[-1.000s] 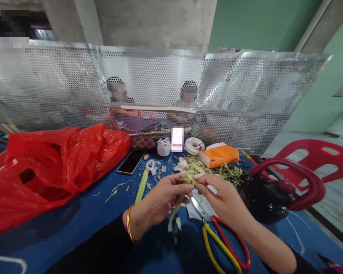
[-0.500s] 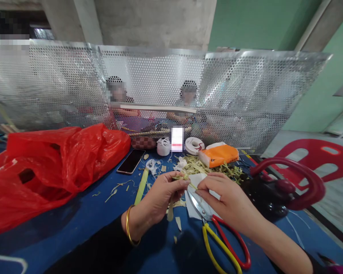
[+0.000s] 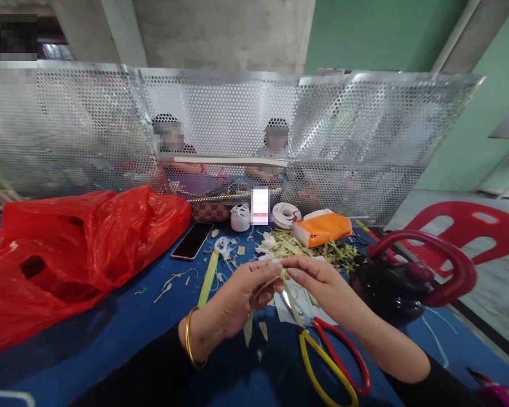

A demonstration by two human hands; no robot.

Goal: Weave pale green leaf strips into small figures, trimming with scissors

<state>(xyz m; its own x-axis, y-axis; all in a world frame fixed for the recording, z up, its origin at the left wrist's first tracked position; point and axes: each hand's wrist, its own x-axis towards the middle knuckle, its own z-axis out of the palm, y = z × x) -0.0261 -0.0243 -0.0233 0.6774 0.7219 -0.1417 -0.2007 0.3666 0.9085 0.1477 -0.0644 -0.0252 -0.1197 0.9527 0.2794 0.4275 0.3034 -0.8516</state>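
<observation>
My left hand (image 3: 237, 297) and my right hand (image 3: 318, 282) meet over the blue table (image 3: 123, 333), fingertips pinched together on a pale green leaf strip (image 3: 250, 325). The strip hangs down from my left fingers towards the table. A gold bangle (image 3: 189, 342) sits on my left wrist. Scissors (image 3: 326, 356) with one red and one yellow handle lie on the table just under my right hand, blades on a white paper (image 3: 305, 302).
A big red plastic bag (image 3: 72, 249) fills the left. A phone (image 3: 193, 240), thread spools (image 3: 240, 217), an orange pack (image 3: 322, 228) and a pile of leaf trimmings (image 3: 331, 251) lie ahead. A dark kettle with red handle (image 3: 407, 282) stands right. Two people sit behind a perforated metal screen (image 3: 365, 141).
My right hand drew slightly away from the left half a second ago, then came back, so both fingertips pinch the strip together again.
</observation>
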